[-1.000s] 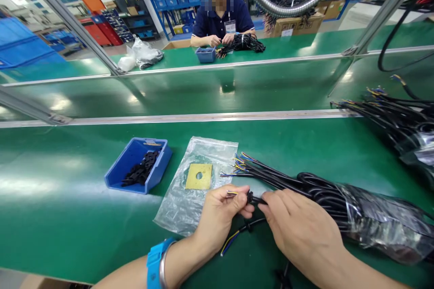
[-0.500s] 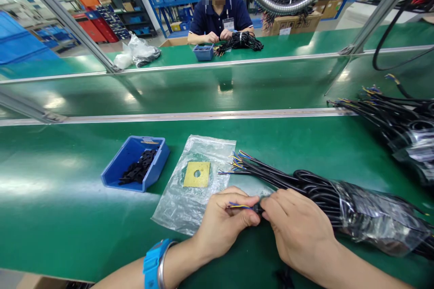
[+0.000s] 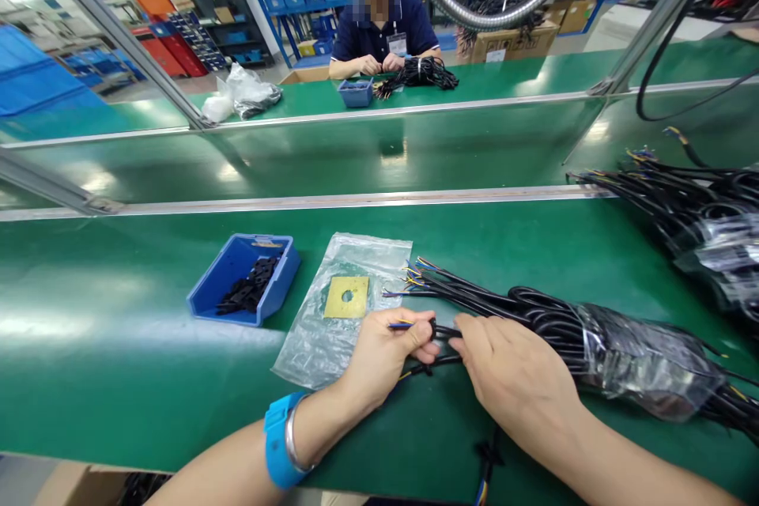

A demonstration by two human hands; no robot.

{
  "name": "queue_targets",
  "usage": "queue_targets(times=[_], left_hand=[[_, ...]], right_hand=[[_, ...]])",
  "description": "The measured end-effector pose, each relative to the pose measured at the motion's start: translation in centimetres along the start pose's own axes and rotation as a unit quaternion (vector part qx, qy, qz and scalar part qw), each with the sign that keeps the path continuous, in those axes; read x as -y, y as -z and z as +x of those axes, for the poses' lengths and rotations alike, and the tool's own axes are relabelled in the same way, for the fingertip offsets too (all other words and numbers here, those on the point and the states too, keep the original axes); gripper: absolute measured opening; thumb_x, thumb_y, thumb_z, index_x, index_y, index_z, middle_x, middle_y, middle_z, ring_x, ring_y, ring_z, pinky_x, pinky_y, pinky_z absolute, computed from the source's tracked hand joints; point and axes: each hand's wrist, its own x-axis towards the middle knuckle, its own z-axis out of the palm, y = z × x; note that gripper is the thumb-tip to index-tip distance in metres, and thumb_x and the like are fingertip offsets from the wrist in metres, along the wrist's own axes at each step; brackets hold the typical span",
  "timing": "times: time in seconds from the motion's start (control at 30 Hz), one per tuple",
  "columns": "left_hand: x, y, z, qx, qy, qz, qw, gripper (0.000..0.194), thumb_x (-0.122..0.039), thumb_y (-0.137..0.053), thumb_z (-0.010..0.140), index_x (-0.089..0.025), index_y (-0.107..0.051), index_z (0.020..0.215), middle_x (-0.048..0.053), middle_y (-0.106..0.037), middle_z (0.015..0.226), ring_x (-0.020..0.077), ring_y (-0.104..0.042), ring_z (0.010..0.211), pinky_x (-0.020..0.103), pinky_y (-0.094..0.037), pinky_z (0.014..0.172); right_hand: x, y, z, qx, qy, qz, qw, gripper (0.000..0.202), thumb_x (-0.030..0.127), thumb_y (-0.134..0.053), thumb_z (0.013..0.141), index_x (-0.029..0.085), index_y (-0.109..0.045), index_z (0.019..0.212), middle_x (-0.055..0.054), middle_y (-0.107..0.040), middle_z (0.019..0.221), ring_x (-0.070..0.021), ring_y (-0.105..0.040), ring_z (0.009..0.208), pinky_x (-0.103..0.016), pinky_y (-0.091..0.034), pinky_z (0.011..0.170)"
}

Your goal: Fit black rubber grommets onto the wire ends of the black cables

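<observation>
- Left hand [image 3: 385, 352]: fingers [image 3: 424, 330] pinched on the stripped end of a black cable [image 3: 442, 330], its coloured wire tips [image 3: 398, 324] sticking out to the left past the thumb.
- A small black clip-like part [image 3: 434, 327] sits on that cable, right at the left fingertips; whether it is fully seated cannot be told.
- Right hand [image 3: 515, 387]: fingers closed on the same cable just to the right of the part, the two hands almost touching.
- A second black cable [image 3: 430, 366] lies on the green surface [image 3: 118, 379] just under the hands.
- Cable bundle [image 3: 534, 316] in a clear plastic wrap [image 3: 646, 360] lies just beyond the right hand, its bare ends fanned toward a clear plastic bag [image 3: 332, 332] bearing a yellow square plate [image 3: 347, 296].
- Blue bin [image 3: 213, 296], left of the bag, holds a good number of black parts [image 3: 249, 291].
- Progress, by judgement: one cable is in hand; most of the bundle is wrapped and appears unfitted, so the bulk remains.
- Another cable bundle [image 3: 700, 205] lies at far right.
- A co-worker's hands [image 3: 379, 63] handle cables at the far bench, beside a small blue bin [image 3: 356, 92].
</observation>
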Motion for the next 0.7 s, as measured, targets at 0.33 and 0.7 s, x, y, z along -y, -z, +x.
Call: queue_targets(times=[0.33, 0.7], left_hand=[[0.37, -0.16, -0.47, 0.056, 0.017, -0.033, 0.998, 0.034, -0.028, -0.089, 0.051, -0.011, -0.074, 0.077, 0.002, -0.068, 0.057, 0.0117, -0.064, 0.051, 0.019, -0.053, 0.051], [0.04, -0.23, -0.61, 0.090, -0.052, 0.006, 0.995, 0.021, -0.019, -0.083, 0.061, -0.016, -0.077, 0.080, 0.000, -0.064, 0.068, 0.0102, -0.065, 0.053, 0.019, -0.053, 0.053]], right_hand=[[-0.32, 0.52, 0.15, 0.057, -0.021, 0.121, 0.991, 0.025, 0.007, -0.036, 0.084, 0.019, -0.052, 0.070, -0.003, -0.049, 0.065, -0.0193, -0.038, 0.062, -0.031, -0.024, 0.063], [-0.16, 0.76, 0.28, 0.095, -0.004, 0.090, 0.991, 0.017, 0.007, -0.040, 0.072, 0.018, -0.051, 0.067, -0.003, -0.048, 0.062, -0.0188, -0.039, 0.059, -0.031, -0.024, 0.062]])
